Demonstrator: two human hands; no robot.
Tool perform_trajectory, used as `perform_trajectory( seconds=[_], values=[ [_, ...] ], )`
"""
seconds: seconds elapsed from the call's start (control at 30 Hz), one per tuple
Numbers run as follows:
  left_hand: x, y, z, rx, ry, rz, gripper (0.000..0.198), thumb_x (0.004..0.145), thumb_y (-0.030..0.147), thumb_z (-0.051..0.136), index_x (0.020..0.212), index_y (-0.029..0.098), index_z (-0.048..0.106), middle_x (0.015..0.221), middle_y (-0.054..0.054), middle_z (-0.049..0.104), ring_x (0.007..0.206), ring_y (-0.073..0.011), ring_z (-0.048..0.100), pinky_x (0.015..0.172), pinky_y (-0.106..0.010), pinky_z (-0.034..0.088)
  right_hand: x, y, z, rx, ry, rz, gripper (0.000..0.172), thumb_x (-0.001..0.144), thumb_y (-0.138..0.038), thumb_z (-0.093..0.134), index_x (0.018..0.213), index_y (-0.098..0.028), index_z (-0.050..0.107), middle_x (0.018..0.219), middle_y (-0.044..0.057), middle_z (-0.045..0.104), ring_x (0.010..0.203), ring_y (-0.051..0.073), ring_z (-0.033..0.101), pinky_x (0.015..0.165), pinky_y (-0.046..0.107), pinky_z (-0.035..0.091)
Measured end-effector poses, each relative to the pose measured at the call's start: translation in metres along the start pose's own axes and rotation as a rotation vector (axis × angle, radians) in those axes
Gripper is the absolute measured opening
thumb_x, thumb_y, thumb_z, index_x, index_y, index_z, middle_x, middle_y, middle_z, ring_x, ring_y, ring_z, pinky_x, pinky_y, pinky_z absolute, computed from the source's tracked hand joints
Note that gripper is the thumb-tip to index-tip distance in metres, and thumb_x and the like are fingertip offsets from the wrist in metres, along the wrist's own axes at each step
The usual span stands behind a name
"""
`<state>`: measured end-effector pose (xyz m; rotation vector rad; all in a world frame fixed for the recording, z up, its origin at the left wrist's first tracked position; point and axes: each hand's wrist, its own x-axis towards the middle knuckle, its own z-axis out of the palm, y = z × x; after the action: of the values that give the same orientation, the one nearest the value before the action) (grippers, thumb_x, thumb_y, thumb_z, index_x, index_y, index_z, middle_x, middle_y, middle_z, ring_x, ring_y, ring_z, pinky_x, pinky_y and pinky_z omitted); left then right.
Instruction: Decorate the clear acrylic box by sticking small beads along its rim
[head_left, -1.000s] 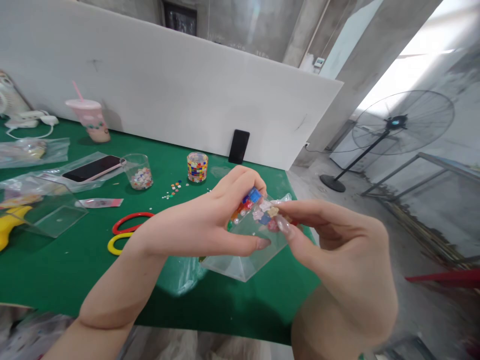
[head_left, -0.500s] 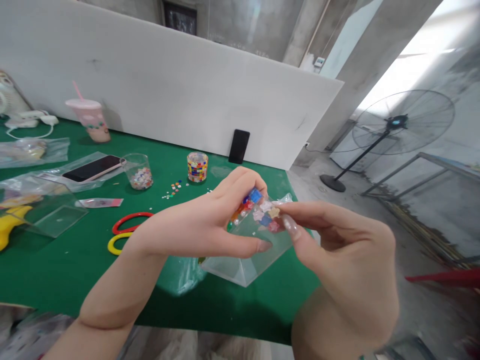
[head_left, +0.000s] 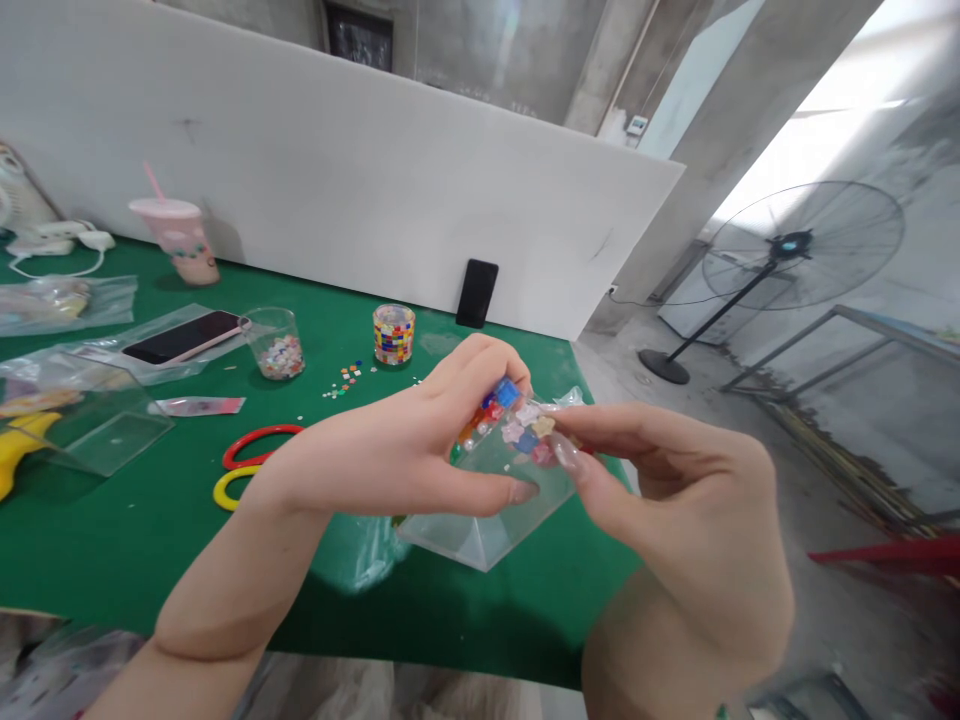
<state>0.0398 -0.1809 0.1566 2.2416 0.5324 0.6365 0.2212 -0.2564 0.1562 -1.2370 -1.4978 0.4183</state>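
My left hand (head_left: 420,450) grips a clear plastic box (head_left: 480,550), tilted above the table, with its thumb across the near wall. Colourful beads (head_left: 472,430) and a blue square tile (head_left: 507,393) line the box's edge under my left fingers. Beside them sits a cluster of pastel star-shaped beads (head_left: 527,430) in white, yellow, blue and pink. My right hand (head_left: 660,510) pinches at the right side of this cluster, thumb and forefinger closed on a star bead. The fingertips partly hide that bead.
On the green table (head_left: 300,570) lie scissors (head_left: 240,455), a small tube (head_left: 199,406), loose tiles (head_left: 349,378) and a phone (head_left: 184,337). A cup of beads (head_left: 279,350), a mosaic jar (head_left: 394,335), a pink drink cup (head_left: 180,240) and another clear box (head_left: 105,420) stand around. A black phone (head_left: 478,292) leans on the board.
The whole view has shifted very slightly. Both hands keep the same hold, and my right fingertips have moved only a little at the star beads.
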Motion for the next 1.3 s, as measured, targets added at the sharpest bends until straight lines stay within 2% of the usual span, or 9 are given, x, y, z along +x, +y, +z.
perform_trajectory(
  seconds=[0.13, 0.37, 0.77, 1.13, 1.3],
  values=[
    [0.0001, 0.0007, 0.0007, 0.003, -0.004, -0.011, 0.028, 0.085, 0.022, 0.067, 0.097, 0.025, 0.041, 0.103, 0.001, 0.042, 0.086, -0.0137, 0.044, 0.073, -0.028, 0.038, -0.0007, 0.0013, -0.0003, -0.019, -0.022, -0.007, 0.026, 0.067, -0.006, 0.068, 0.078, -0.027, 0.079, 0.069, -0.004, 0.079, 0.058, 0.014, 0.072, 0.057, 0.021, 0.062],
    [-0.0010, -0.0011, 0.0007, 0.004, -0.013, -0.029, 0.029, 0.084, 0.025, 0.068, 0.098, 0.025, 0.042, 0.105, 0.000, 0.043, 0.087, -0.0148, 0.044, 0.073, -0.028, 0.039, -0.0035, -0.0024, 0.0010, -0.023, 0.059, -0.007, 0.026, 0.064, -0.006, 0.066, 0.072, -0.027, 0.078, 0.066, -0.007, 0.078, 0.053, 0.010, 0.069, 0.053, 0.016, 0.059],
    [-0.0015, -0.0011, 0.0010, 0.017, -0.009, -0.035, 0.028, 0.086, 0.027, 0.066, 0.099, 0.026, 0.042, 0.106, 0.001, 0.043, 0.085, -0.0141, 0.044, 0.071, -0.028, 0.039, -0.0016, 0.0032, -0.0039, -0.013, -0.034, -0.005, 0.027, 0.067, -0.006, 0.070, 0.080, -0.027, 0.080, 0.070, -0.005, 0.079, 0.059, 0.013, 0.074, 0.058, 0.019, 0.063],
    [-0.0026, -0.0024, 0.0009, 0.006, -0.012, -0.042, 0.030, 0.085, 0.030, 0.067, 0.102, 0.025, 0.042, 0.106, -0.001, 0.045, 0.087, -0.0153, 0.047, 0.073, -0.028, 0.042, -0.0053, -0.0004, 0.0031, -0.017, 0.051, 0.006, 0.023, 0.067, -0.006, 0.068, 0.075, -0.026, 0.079, 0.070, -0.004, 0.079, 0.055, 0.013, 0.071, 0.053, 0.020, 0.061],
    [-0.0035, -0.0029, -0.0001, -0.002, -0.014, -0.050, 0.032, 0.085, 0.028, 0.068, 0.104, 0.025, 0.042, 0.108, -0.001, 0.047, 0.089, -0.0157, 0.049, 0.074, -0.029, 0.043, -0.0057, -0.0006, 0.0029, -0.028, 0.077, -0.002, 0.027, 0.068, -0.004, 0.064, 0.077, -0.026, 0.078, 0.069, -0.005, 0.078, 0.055, 0.012, 0.070, 0.052, 0.019, 0.058]
  ],
)
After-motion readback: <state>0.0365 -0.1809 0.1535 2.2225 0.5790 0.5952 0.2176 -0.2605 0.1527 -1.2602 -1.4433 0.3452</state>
